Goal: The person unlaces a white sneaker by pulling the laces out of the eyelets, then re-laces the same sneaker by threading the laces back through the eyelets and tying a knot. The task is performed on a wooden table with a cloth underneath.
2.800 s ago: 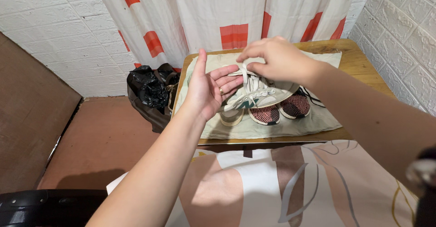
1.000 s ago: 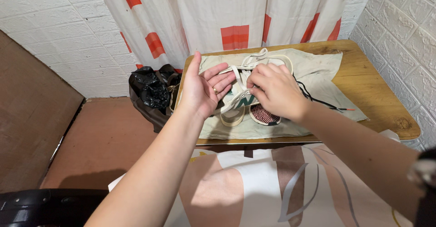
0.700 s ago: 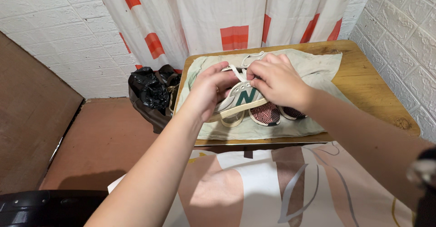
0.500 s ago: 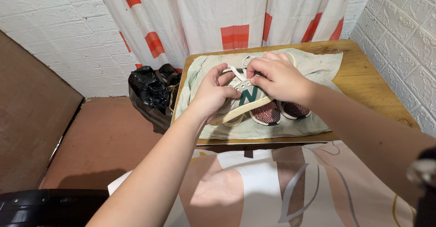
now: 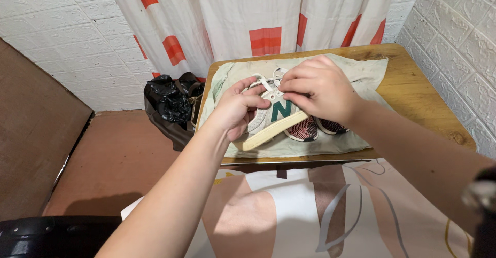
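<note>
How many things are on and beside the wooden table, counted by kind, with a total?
Sneakers: 2, one held by the left hand and right hand, one lying sole up
Cloth: 1
Black bag: 1
Total: 4

Wooden bench [image 5: 423, 100] against white brick wall [image 5: 460, 41]. Pale green cloth [image 5: 361, 74] spread over bench top. Curtain, white with orange-red squares [image 5: 266, 15], hanging behind bench. Black plastic bag [image 5: 168, 100] on floor, just left of bench, below curtain. Reddish-brown floor [image 5: 119, 160]. Brown panel [image 5: 31, 134] at far left. Patterned fabric, beige and white [image 5: 310, 211], along near edge.
</note>
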